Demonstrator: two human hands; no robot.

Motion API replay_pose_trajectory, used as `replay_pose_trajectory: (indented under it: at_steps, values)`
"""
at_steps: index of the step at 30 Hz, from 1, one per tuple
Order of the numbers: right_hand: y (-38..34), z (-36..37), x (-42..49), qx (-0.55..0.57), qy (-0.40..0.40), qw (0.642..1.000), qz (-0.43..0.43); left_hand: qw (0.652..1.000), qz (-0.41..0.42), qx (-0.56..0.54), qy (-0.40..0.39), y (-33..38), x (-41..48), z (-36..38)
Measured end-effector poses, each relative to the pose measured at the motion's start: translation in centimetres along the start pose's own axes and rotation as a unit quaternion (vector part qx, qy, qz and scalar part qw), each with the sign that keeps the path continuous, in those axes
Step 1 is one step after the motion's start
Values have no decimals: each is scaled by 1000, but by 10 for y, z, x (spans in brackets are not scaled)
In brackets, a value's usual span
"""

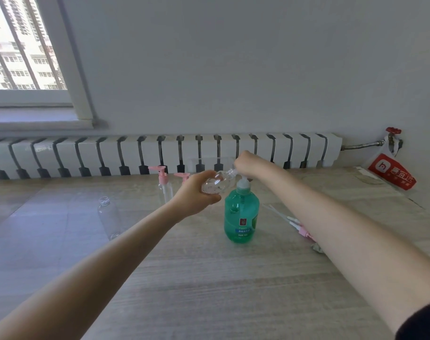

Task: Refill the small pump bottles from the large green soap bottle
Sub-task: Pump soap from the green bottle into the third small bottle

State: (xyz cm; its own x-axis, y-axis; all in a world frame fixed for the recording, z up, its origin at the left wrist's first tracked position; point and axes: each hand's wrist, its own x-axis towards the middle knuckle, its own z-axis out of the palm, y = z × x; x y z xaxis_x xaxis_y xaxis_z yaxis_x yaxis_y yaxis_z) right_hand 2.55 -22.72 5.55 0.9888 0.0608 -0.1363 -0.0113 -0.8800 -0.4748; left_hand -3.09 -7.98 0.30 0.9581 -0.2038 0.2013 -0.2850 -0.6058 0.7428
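Tilted clear bottle [217,184] at green bottle [241,214]

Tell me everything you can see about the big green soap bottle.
The green soap bottle is rounded, see-through plastic, standing upright on the wooden table, with a pale pump top and a blue-and-green label low on its front. Green liquid seems to fill most of it. The right hand closes over the pump top; the left hand holds a small clear bottle tilted, mouth by the nozzle.

Soap bottle [241,214] green, blue label band; pump tops [160,173] pink; bag [390,171] red; radiator [160,153] white.
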Motion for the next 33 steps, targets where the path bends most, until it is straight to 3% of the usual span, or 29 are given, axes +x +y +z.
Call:
replay_pose_trajectory:
  at_steps: [8, 22, 28, 33]
  values:
    - [4, 12, 1, 93, 28, 995, 20, 1000, -1, 16, -4, -4, 0, 2]
    - [7, 8, -4, 8, 16, 1000, 3, 1000, -4, -11, -19, -6, -2, 3]
    - [5, 6, -4, 148, 10, 989, 22, 999, -12, -47, -12, -4, -4, 4]
    - [5, 2, -6, 270, 54, 961, 15, 998, -6, -67, -6, -2, -5, 4]
